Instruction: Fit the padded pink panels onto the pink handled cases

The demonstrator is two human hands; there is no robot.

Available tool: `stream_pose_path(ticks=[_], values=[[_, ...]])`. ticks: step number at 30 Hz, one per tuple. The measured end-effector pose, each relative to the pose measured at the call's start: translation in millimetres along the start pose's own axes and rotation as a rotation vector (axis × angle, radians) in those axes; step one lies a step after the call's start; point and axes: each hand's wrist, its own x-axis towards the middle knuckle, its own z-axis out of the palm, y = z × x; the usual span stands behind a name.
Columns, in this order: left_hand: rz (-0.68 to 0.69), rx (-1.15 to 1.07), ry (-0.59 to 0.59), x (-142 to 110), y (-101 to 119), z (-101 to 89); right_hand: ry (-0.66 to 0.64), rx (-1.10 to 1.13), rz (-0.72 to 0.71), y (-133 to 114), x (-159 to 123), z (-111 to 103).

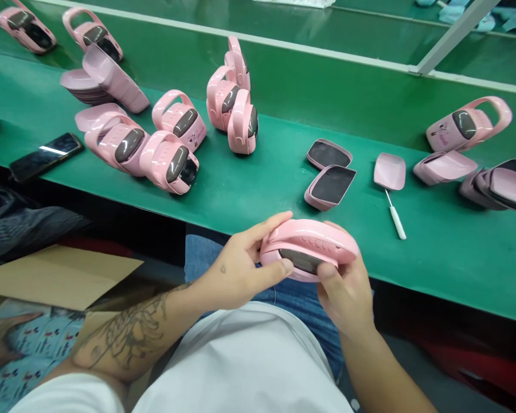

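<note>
My left hand (241,264) and my right hand (344,292) both grip a pink plastic handled unit (307,241) above the front edge of the green bench (434,252). Its dark oval window (298,260) faces me, partly covered by my right thumb. Just beyond my hands lie two pink frames with dark panels (329,186). To their right, a flat pink piece (389,171) rests by a white-handled tool (396,221). Several finished pink units (168,162) stand further left.
A black phone (45,156) lies near the bench's left edge. Stacked pink shells (499,184) sit at the right, and more (86,86) at the back left. Below the bench on my left is an open cardboard box (55,275). A metal rail (456,34) crosses the far corner.
</note>
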Motion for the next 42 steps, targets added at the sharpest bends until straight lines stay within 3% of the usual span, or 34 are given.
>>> stream_pose_path(ticks=[3, 6, 13, 21, 29, 36, 42], values=[[0.009, 0.053, 0.099, 1, -5, 3.0, 0.120, -0.135, -0.060, -4, 1, 3], [0.034, 0.127, 0.139, 2, -8, 3.8, 0.109, -0.108, -0.093, -4, 5, 5], [0.153, 0.259, 0.078, -2, -11, 1.3, 0.156, -0.108, -0.374, 10, 13, 2], [0.330, 0.319, 0.018, 1, -17, -7.2, 0.111, -0.184, -0.375, -4, 5, -4], [0.327, 0.654, 0.001, 10, 6, -11.6, -0.134, -0.866, -0.506, -31, -2, -18], [0.291, 0.650, 0.096, 19, -1, -1.4, -0.119, -0.877, -0.378, -34, 7, -17], [0.270, 0.731, 0.049, 25, -7, -7.6, -0.153, -0.862, -0.227, -30, 21, -24]])
